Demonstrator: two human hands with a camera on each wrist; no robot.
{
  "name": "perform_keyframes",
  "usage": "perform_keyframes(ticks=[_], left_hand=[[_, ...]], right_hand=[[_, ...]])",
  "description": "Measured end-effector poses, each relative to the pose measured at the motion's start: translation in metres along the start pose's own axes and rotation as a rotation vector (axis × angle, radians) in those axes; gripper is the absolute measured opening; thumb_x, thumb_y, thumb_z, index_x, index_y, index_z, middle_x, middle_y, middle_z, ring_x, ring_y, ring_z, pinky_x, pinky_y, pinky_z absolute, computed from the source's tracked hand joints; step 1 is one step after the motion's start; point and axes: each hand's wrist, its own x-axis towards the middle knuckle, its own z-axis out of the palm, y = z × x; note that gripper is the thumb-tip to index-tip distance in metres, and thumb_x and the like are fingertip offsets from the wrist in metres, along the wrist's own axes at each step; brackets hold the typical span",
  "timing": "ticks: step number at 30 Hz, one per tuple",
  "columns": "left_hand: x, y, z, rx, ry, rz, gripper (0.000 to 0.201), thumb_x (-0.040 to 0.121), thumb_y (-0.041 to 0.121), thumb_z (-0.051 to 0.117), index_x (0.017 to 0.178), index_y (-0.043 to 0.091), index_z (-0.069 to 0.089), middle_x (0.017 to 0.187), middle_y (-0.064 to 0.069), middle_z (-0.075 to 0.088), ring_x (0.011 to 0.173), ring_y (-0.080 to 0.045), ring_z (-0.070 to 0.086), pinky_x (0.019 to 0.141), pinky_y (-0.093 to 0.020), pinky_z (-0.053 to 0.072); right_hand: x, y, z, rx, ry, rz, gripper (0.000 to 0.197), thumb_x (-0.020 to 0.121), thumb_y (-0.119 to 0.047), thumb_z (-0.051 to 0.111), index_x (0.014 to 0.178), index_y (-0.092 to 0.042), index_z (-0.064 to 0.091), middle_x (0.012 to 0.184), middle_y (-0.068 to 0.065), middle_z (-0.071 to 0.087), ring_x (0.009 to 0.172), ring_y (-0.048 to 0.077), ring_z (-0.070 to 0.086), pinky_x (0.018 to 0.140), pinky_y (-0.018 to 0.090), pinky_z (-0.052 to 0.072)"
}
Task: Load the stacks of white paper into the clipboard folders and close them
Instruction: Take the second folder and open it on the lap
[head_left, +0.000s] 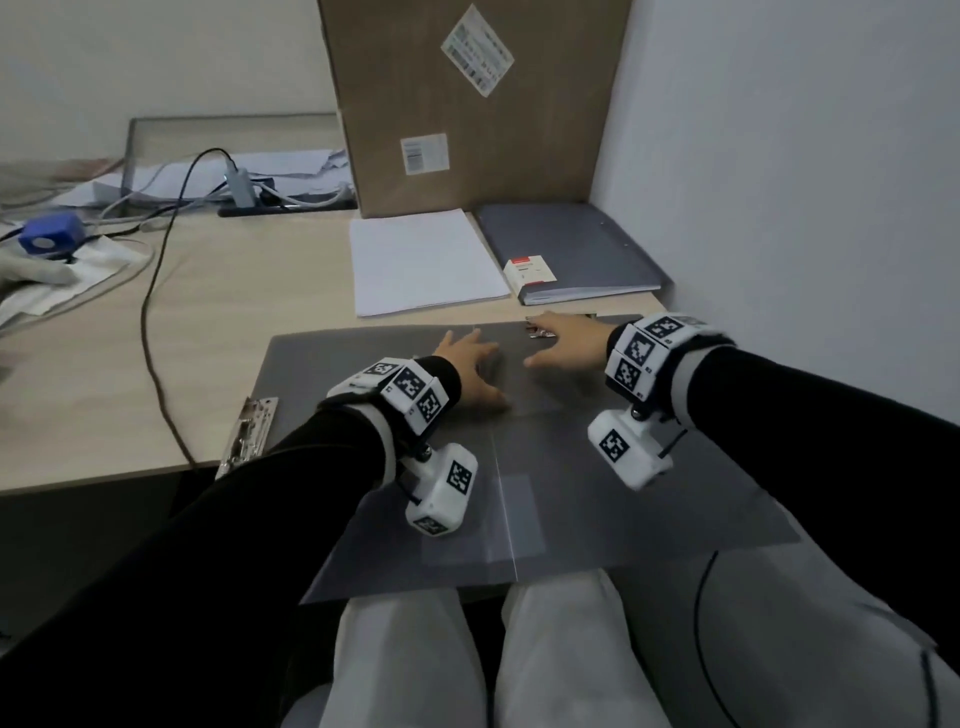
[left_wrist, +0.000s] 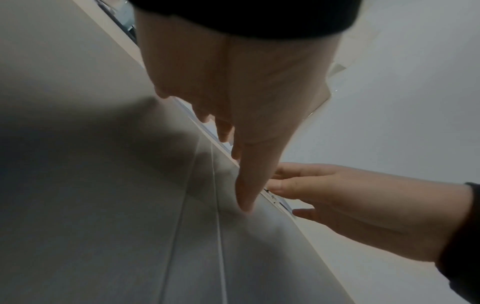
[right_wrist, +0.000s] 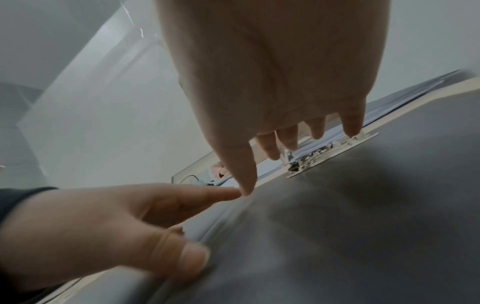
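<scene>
Currently spread open, flat, on the near edge of the worktop (head_left: 218, 312) and overhanging it toward the lap: grey clipboard folder (head_left: 597, 499), inner faces up, centre fold running near to far. Two metal clips (head_left: 248, 435) visible: one at the left panel's left edge, another at the far edge of the right panel, beside the fingers of the right hand (head_left: 569, 345).

Handling, as judged: thin plastic board, light, fairly stiff yet flexing at the fold; smooth and likely slippery under flat fingers. Best held at a panel's free edge for closing, with the other panel pinned down. Clip spring probably firm; lever to be lifted, not the board.

Left hand (head_left: 467, 371): fingers extended and spread, pressing flat near the fold, gripping nothing. Right hand: fingers likewise straight, tips at the far-edge clip, thumb resting on the panel; nothing gripped.

Stack of white paper (head_left: 426, 262): lying loose on the worktop just beyond the open folder, not yet loaded. Light but floppy, sheets prone to fanning; best squared and lifted from opposite edges with both hands.

Further right, a second grey folder (head_left: 566, 249), closed, with a small white box (head_left: 527, 273) on its near corner. Behind both, a cardboard box (head_left: 467, 104) standing upright. Far left: cables (head_left: 156, 270) and a blue object (head_left: 49, 236).
</scene>
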Motion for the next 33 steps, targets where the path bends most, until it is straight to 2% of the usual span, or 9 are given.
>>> perform_keyframes(ticks=[5, 9, 15, 17, 20, 24, 27, 30, 33], left_hand=[[0.006, -0.012, 0.009, 0.133, -0.08, 0.035, 0.096, 0.074, 0.069, 0.053, 0.149, 0.037, 0.002, 0.161, 0.008, -0.009, 0.149, -0.022, -0.007, 0.117, -0.058, 0.001], [0.009, -0.017, 0.011, 0.14, -0.074, 0.053, 0.095, 0.074, 0.071, 0.05, 0.149, 0.04, 0.0, 0.16, 0.009, -0.01, 0.149, -0.021, -0.008, 0.118, -0.054, 0.0], [0.013, -0.018, 0.013, 0.146, -0.077, 0.043, 0.093, 0.075, 0.072, 0.046, 0.148, 0.041, -0.002, 0.16, 0.01, -0.012, 0.149, -0.021, -0.009, 0.118, -0.053, 0.001], [0.012, -0.018, 0.013, 0.14, -0.081, 0.039, 0.092, 0.076, 0.072, 0.046, 0.148, 0.041, -0.002, 0.16, 0.01, -0.012, 0.149, -0.021, -0.009, 0.117, -0.053, 0.0], [0.011, -0.017, 0.013, 0.132, -0.08, 0.038, 0.091, 0.077, 0.07, 0.046, 0.148, 0.041, -0.002, 0.16, 0.009, -0.012, 0.149, -0.021, -0.01, 0.117, -0.053, -0.001], [0.01, -0.017, 0.011, 0.117, -0.081, 0.035, 0.09, 0.077, 0.07, 0.047, 0.148, 0.041, 0.0, 0.16, 0.01, -0.011, 0.149, -0.02, -0.01, 0.117, -0.053, -0.001], [0.009, -0.017, 0.011, 0.125, -0.082, 0.036, 0.09, 0.077, 0.07, 0.047, 0.148, 0.04, 0.0, 0.16, 0.01, -0.011, 0.149, -0.021, -0.009, 0.118, -0.054, 0.0], [0.009, -0.016, 0.011, 0.143, -0.085, 0.033, 0.091, 0.078, 0.069, 0.046, 0.149, 0.039, -0.001, 0.16, 0.009, -0.012, 0.149, -0.022, -0.009, 0.117, -0.054, 0.001], [0.012, -0.011, 0.01, 0.136, -0.094, 0.023, 0.091, 0.078, 0.069, 0.046, 0.149, 0.039, 0.0, 0.16, 0.009, -0.011, 0.149, -0.023, -0.009, 0.117, -0.056, 0.0]], right_hand=[[0.03, 0.003, 0.005, -0.104, -0.007, 0.05, 0.083, 0.085, -0.046, 0.058, 0.15, -0.016, 0.016, 0.162, 0.002, 0.01, 0.148, 0.034, 0.004, 0.118, 0.05, 0.016], [0.046, 0.005, 0.006, -0.197, -0.059, -0.001, 0.065, 0.088, -0.048, 0.051, 0.138, -0.011, 0.033, 0.154, 0.006, 0.027, 0.142, 0.033, 0.022, 0.111, 0.05, 0.029], [0.048, 0.014, 0.012, -0.308, -0.121, 0.022, 0.076, 0.092, -0.059, 0.035, 0.153, -0.024, 0.005, 0.162, -0.003, -0.006, 0.15, 0.026, -0.003, 0.118, 0.056, 0.009], [0.044, 0.013, 0.014, -0.227, -0.095, 0.013, 0.074, 0.092, -0.055, 0.041, 0.152, -0.023, 0.012, 0.163, -0.001, 0.0, 0.15, 0.027, 0.002, 0.118, 0.052, 0.011], [0.035, 0.015, 0.01, 0.121, 0.124, -0.015, 0.053, 0.089, -0.035, 0.056, 0.136, -0.018, 0.037, 0.145, 0.01, 0.04, 0.134, 0.029, 0.039, 0.104, 0.035, 0.032], [0.029, 0.037, -0.021, 0.228, 0.438, 0.101, 0.023, 0.095, -0.02, 0.045, 0.112, -0.011, 0.057, 0.121, 0.01, 0.061, 0.108, 0.027, 0.055, 0.081, 0.028, 0.035], [0.018, 0.063, -0.034, 0.02, 0.259, 0.233, 0.038, 0.099, -0.024, 0.036, 0.114, -0.002, 0.064, 0.129, 0.02, 0.058, 0.119, 0.033, 0.053, 0.089, 0.03, 0.038], [0.002, 0.073, -0.028, -0.047, 0.004, 0.29, 0.051, 0.102, -0.034, 0.027, 0.138, -0.004, 0.046, 0.152, 0.024, 0.032, 0.143, 0.032, 0.027, 0.111, 0.029, 0.024], [-0.008, 0.069, -0.026, -0.051, 0.027, 0.252, 0.049, 0.1, -0.033, 0.034, 0.139, -0.006, 0.046, 0.155, 0.021, 0.028, 0.146, 0.029, 0.022, 0.113, 0.03, 0.021]])
